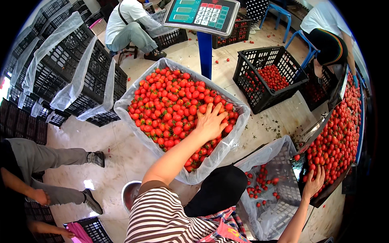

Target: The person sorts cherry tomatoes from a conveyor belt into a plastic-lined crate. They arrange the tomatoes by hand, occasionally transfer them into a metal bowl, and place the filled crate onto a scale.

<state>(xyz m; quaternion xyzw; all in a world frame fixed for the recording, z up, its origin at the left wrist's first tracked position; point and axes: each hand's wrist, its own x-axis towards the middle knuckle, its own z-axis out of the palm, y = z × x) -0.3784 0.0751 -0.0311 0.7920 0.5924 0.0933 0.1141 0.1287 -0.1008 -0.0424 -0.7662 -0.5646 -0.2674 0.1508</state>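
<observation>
Pale tiled floor (95,137) spreads across my view, with stacked black crates (69,69) filling the upper left of the frame and a digital scale (201,16) on a blue post at the top centre. What I would steer by is the gap between the two lots of fruit. The lined crate of tomatoes (216,156) sits at the centre, its longer side slanting from upper left to lower right; the tomato heap (334,139) runs lengthwise down the right edge of the frame. Between their lower ends, at lower centre-right, I see a second lined crate (287,188), with only scattered tomatoes (259,186) in its bottom.

Each hand has its own lot within touch. I see the left hand (211,122) palm down on the right part of the full crate's red surface, fingers spread; most of that fruit lies to its left in the frame. Over at right, the right hand (314,182) rests at the lower end of the heap, fingers a little apart and bent over the fruit, with the bulk of it stretching up the frame beyond the fingertips. From this feed I cannot tell whether either hand grips a tomato. For the heap, I judge the right hand clearly nearer; for the full crate, the left.
</observation>
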